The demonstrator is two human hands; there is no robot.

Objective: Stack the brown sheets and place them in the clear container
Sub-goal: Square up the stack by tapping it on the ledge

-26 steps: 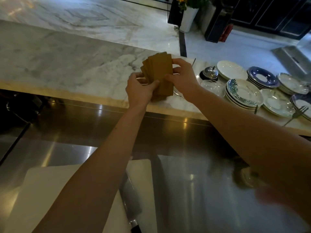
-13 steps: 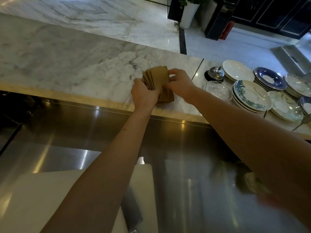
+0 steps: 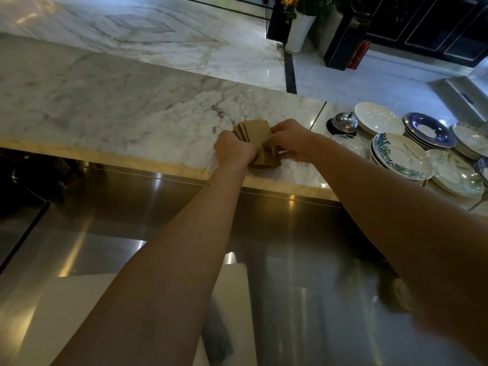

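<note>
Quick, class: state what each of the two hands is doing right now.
Left hand: closed on the brown sheets, which are fanned out.
Right hand: closed on the same brown sheets.

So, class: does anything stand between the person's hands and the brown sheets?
No. The left hand and right hand both grip the fanned brown sheets directly, above the white marble counter.

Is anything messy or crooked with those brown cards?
Yes. The brown sheets are fanned out, not squared: their top corners stick out one behind another toward the left. The left hand and right hand grip them from both sides above the marble counter. Nothing looks spilled or broken.
</note>
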